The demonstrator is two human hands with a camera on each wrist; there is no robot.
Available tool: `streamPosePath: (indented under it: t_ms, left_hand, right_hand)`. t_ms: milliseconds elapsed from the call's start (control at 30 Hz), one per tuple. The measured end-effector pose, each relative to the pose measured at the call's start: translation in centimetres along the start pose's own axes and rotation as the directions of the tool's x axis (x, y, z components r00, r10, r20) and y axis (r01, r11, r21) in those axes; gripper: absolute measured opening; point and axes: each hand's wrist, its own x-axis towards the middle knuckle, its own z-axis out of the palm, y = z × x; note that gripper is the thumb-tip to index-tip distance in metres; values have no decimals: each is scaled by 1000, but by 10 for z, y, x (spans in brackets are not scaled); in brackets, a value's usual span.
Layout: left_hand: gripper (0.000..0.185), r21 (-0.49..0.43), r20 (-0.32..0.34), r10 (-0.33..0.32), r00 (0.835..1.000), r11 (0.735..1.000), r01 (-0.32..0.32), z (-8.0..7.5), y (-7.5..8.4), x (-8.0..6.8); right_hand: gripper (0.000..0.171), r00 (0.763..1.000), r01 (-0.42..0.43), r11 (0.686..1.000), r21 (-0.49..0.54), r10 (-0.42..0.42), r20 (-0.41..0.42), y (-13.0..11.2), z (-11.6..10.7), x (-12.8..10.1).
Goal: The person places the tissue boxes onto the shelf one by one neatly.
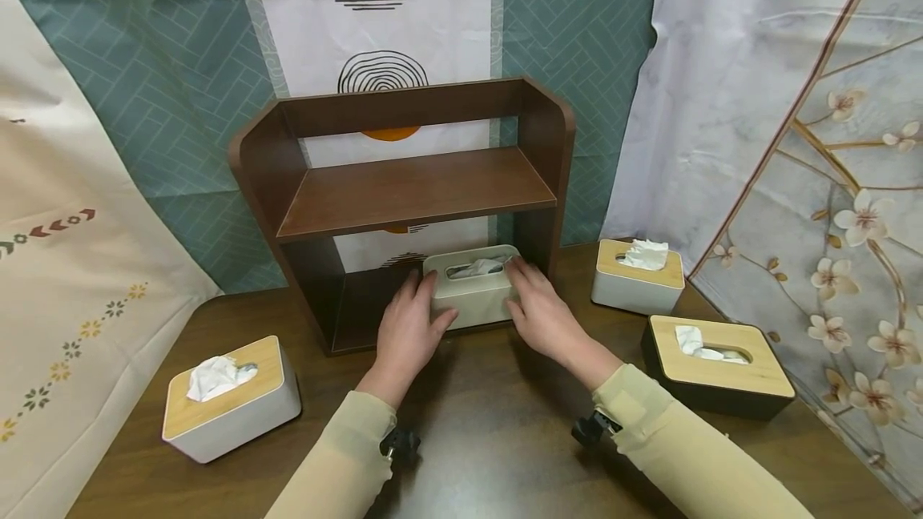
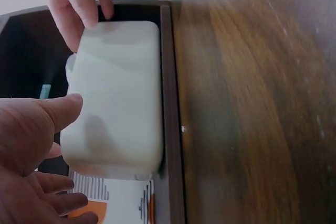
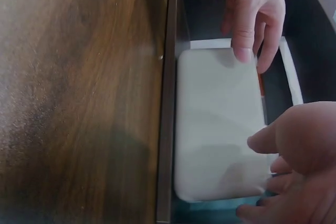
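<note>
A pale grey tissue box (image 1: 472, 291) (image 2: 115, 98) (image 3: 218, 124) with a tissue in its slot sits in the bottom compartment of a dark brown wooden shelf (image 1: 411, 191), near its front edge. My left hand (image 1: 414, 319) (image 2: 31, 150) touches the box's left end, with the thumb on its front face. At the right end my right hand (image 1: 534, 299) (image 3: 299, 156) lies against the box with its fingers fairly straight. The box rests on the shelf floor between the two hands. The upper shelf board is bare.
Three more tissue boxes with wooden lids stand on the brown table (image 1: 490, 439): a white one (image 1: 231, 399) at front left, a white one (image 1: 638, 275) right of the shelf, and a black one (image 1: 717, 367) in front of it. Patterned cloths hang behind.
</note>
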Motion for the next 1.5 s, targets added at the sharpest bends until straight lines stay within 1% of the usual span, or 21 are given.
streamPosePath:
  t_ms: [133, 300, 400, 500, 633, 967, 1100, 1267, 1500]
  left_hand:
    - [75, 30, 7, 21, 1000, 999, -21, -5, 3, -4]
    - [73, 40, 3, 42, 999, 998, -42, -10, 10, -11]
    - [72, 53, -9, 73, 997, 996, -72, -13, 16, -15]
    - [74, 68, -16, 106, 994, 992, -104, -15, 24, -18]
    - [73, 87, -11, 143, 990, 986, -141, -15, 33, -22]
    - [68, 98, 14, 213, 977, 972, -213, -9, 54, -30]
    - [67, 94, 24, 226, 974, 969, -228, -7, 61, -34]
    - [65, 95, 37, 246, 969, 964, -248, -3, 71, -37]
    - [62, 99, 40, 288, 957, 952, -291, -1, 88, -38]
  right_hand:
    - [62, 999, 32, 999, -36, -31, 4, -5, -5, -7]
    - [64, 998, 61, 996, -67, -62, -4, -11, -11, -17]
    - [68, 998, 60, 994, -89, -60, -6, -13, -16, -25]
    - [71, 998, 55, 992, -112, -55, 10, -14, -21, -33]
    - [73, 999, 49, 991, -124, -47, 21, -15, -30, -45]
    - [71, 998, 58, 986, -158, -60, -6, -11, -53, -70]
    - [71, 998, 52, 981, -188, -55, -12, -7, -60, -80]
    - [72, 997, 53, 973, -222, -64, -39, -1, -69, -93]
    - [73, 997, 22, 967, -255, -40, -66, 8, -86, -109]
